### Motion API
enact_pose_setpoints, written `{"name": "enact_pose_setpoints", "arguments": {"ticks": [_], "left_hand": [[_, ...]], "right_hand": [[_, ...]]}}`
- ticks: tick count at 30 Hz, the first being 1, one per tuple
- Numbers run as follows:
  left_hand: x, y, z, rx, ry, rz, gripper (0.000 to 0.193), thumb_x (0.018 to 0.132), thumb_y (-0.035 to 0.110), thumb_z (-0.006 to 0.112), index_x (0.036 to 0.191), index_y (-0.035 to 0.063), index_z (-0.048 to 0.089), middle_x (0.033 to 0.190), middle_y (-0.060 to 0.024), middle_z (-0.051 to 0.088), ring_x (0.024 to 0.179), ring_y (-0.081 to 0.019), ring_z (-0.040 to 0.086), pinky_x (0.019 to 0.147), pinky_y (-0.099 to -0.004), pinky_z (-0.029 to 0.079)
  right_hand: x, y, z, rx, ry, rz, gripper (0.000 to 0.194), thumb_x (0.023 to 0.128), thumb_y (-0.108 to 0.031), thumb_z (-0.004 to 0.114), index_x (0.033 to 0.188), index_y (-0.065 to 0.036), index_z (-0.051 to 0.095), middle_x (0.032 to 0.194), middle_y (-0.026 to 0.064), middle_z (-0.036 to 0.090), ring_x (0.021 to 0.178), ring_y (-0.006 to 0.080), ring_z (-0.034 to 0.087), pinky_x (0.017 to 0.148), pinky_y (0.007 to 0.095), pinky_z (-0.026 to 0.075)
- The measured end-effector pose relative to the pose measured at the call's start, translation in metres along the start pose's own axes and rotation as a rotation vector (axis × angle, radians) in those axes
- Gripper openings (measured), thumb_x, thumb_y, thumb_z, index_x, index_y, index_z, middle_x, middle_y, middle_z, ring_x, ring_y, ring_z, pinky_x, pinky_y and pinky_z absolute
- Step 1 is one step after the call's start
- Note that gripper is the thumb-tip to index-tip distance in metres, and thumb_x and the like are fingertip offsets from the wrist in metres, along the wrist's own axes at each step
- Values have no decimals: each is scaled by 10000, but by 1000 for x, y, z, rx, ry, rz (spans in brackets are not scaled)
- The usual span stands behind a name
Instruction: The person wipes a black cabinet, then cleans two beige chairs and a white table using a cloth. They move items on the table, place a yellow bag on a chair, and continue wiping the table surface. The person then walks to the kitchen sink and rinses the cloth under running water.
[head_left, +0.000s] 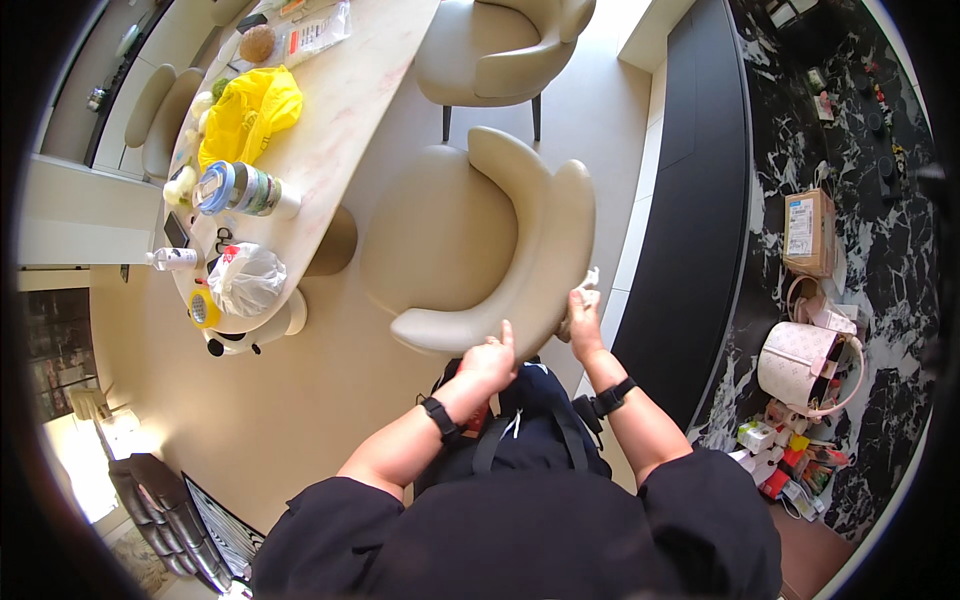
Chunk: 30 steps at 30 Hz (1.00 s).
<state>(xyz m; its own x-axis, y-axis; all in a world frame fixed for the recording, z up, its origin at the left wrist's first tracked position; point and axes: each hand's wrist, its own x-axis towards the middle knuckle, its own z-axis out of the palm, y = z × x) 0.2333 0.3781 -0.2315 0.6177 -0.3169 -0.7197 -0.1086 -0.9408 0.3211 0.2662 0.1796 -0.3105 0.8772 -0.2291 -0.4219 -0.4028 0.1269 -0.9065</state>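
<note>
A beige upholstered chair stands right in front of me, its curved backrest towards me. My left hand is at the near edge of that backrest, the index finger stretched out and the other fingers curled; whether it grips anything is hidden. Just right of the backrest, my right hand closes around a crumpled whitish cloth, which pokes out above the fingers. Black bands circle both wrists. Below my hands is a dark bag with straps and a white zip pull, against my body.
To the left, a marble-topped table bears a yellow plastic bag, a blue-lidded tumbler, a white plastic bag and tape. Another chair stands beyond. A black marble counter holds a carton and handbag.
</note>
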Motion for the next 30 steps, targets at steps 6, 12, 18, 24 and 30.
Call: {"name": "enact_pose_setpoints", "arguments": {"ticks": [6, 12, 18, 24, 30], "left_hand": [[-9, -66, -30, 122, 133, -40, 935, 794, 324, 750, 1473, -77, 247, 1021, -220, 668, 888, -316, 701, 750, -406, 580], [-2, -118, -63, 91, 157, -101, 948, 791, 353, 753, 1472, -69, 247, 1090, -210, 660, 947, -331, 685, 825, -418, 556], [10, -132, -83, 33, 178, -134, 931, 796, 306, 754, 1471, -69, 233, 1107, -231, 646, 948, -357, 677, 815, -437, 552], [21, -129, -94, 27, 162, -143, 896, 800, 221, 738, 1478, -52, 220, 1147, -229, 621, 926, -357, 684, 788, -434, 565], [27, -126, -94, -74, 126, -218, 930, 771, 205, 757, 1487, -23, 209, 1246, -221, 572, 997, -355, 663, 808, -448, 557]], "right_hand": [[6, -3, 76, -19, -91, -28, 268, 1013, -278, 539, 1109, -66, 408, 1019, 75, 535, 946, 160, 502, 869, 346, 442], [16, -11, 156, -49, -70, -152, 345, 999, -287, 568, 1128, -77, 327, 1049, 112, 505, 950, 197, 488, 868, 378, 436], [67, -30, 178, -192, -41, -370, 316, 981, -249, 584, 1118, -59, 372, 1086, 184, 514, 944, 301, 533, 881, 407, 441], [214, -120, 177, -430, -227, -352, 352, 967, -299, 584, 1169, -66, 415, 1113, 236, 584, 1028, 412, 581, 878, 450, 452], [337, -193, 219, -743, -567, -203, 407, 959, -349, 591, 1186, -50, 434, 1091, 262, 618, 1017, 402, 607, 885, 444, 473]]}}
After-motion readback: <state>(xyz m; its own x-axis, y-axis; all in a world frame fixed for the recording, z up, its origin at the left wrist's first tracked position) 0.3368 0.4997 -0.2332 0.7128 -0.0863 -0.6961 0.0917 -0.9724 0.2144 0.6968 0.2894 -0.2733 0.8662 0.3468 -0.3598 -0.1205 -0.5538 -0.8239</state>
